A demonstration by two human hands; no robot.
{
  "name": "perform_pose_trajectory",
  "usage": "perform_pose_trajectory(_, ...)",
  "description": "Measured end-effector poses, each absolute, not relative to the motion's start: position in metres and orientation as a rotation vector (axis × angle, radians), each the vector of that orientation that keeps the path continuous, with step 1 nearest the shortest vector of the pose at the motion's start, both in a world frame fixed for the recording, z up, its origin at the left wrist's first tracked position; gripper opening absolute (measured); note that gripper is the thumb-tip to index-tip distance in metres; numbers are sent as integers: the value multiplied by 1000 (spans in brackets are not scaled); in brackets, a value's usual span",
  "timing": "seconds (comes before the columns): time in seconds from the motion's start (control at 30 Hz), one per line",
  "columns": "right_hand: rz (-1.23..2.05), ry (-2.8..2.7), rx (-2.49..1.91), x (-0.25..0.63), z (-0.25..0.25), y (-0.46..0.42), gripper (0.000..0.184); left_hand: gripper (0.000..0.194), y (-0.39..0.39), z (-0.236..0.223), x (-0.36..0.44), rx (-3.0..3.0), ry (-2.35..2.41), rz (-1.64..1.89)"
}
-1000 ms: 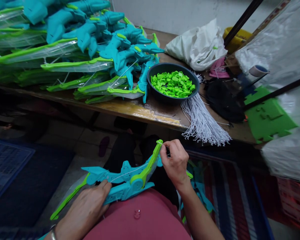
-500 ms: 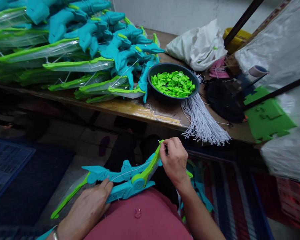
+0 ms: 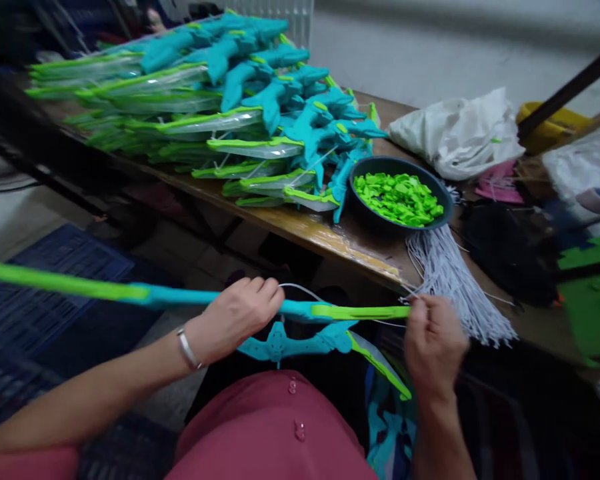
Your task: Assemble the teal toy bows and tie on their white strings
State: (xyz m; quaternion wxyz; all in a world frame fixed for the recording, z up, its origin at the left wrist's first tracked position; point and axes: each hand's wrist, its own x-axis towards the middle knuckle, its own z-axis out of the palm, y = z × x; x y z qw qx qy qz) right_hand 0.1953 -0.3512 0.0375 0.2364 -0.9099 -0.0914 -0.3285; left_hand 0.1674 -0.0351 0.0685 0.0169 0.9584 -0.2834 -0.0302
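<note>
A teal toy bow (image 3: 300, 310) with bright green limbs is held nearly level across my lap. My left hand (image 3: 243, 310) is wrapped around its teal middle part. At the end of the right green limb, my right hand (image 3: 435, 343) is closed on the tip, fingers pinched; a white string (image 3: 305, 288) runs loosely along the bow toward it. How the string meets the tip is hidden by the fingers. Below, a second teal toy bow (image 3: 280, 343) with a green limb rests on my lap.
On the wooden table (image 3: 320, 243) lies a large stack of toy bows (image 3: 260, 100). A dark bowl (image 3: 353, 200) of small green plastic pieces stands beside it, near a bundle of white strings (image 3: 460, 293). Behind are a white sack (image 3: 460, 133) and a yellow container (image 3: 555, 123). A blue crate (image 3: 75, 257) sits lower left.
My view has swung left. My hands have risen and moved farther apart. A toy bow now stretches between them, while another is seen on my lap beneath it.
</note>
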Motion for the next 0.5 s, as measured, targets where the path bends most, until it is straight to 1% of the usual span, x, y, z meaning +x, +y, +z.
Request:
perform_pose_trajectory(0.13,-1186,-183,-2546,205,60,-373,24,24,-38,71,206,2871,-977,283)
perform_pose_trajectory(0.17,-1224,-180,-2568,207,65,-378,24,26,-36,68,210,2839,-957,402)
perform_pose_trajectory(0.2,-1257,-184,-2592,209,69,-382,23,32,-32,64,212,2794,-901,541)
perform_pose_trajectory(0.27,-1316,-213,-2649,212,76,-392,22,45,-18,54,210,2649,-654,871)
perform_pose_trajectory(0.33,-1370,-268,-2692,213,81,-401,20,49,4,38,206,2442,-250,1170)
perform_pose_trajectory(0.37,-1396,-293,-2708,213,83,-405,20,50,15,27,204,2320,-17,1254)
perform_pose_trajectory(0.4,-1406,-308,-2724,213,83,-409,20,52,27,16,204,2177,210,1260)
perform_pose_trajectory(0.43,-1411,-323,-2734,214,83,-412,20,55,38,3,205,2016,406,1187)
perform_pose_trajectory(0.5,-1410,-367,-2735,215,82,-418,20,63,54,-24,212,1659,672,928)
